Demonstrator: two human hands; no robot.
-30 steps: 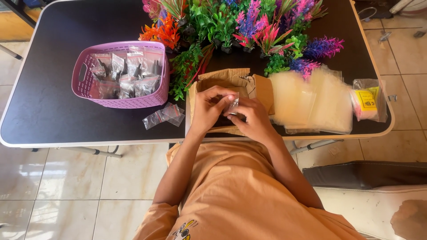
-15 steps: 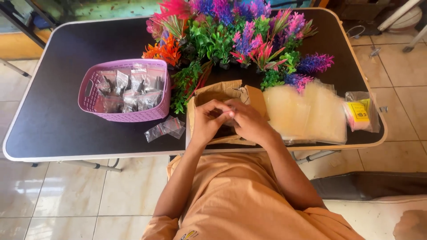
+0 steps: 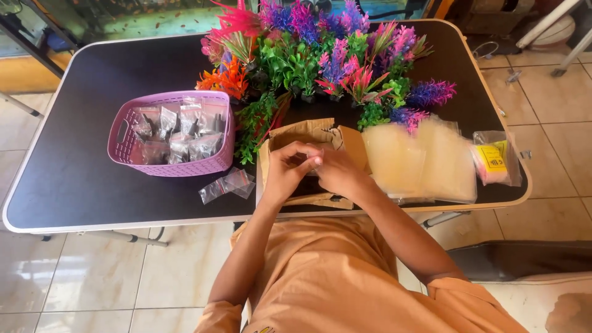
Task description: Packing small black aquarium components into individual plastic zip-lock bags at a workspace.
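Small clear packet [image 3: 313, 161] pinched btwn both hands, over open cardboard box [image 3: 320, 135].
Left hand [image 3: 287, 169] + right hand [image 3: 336, 172] touching, fingers curled shut on packet; long axis can't tell. Purple basket [image 3: 126, 143] nearer left, clear bag stack [image 3: 419, 160] right.

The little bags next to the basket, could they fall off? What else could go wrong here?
Maybe. The little bags lie loose near the table edge, so a bump from the left hand or its arm could push them off. The stack of clear bags also sits close to that edge. Both hands work together over the open box, right hand touching left, so a small piece could drop inside, hard to see.
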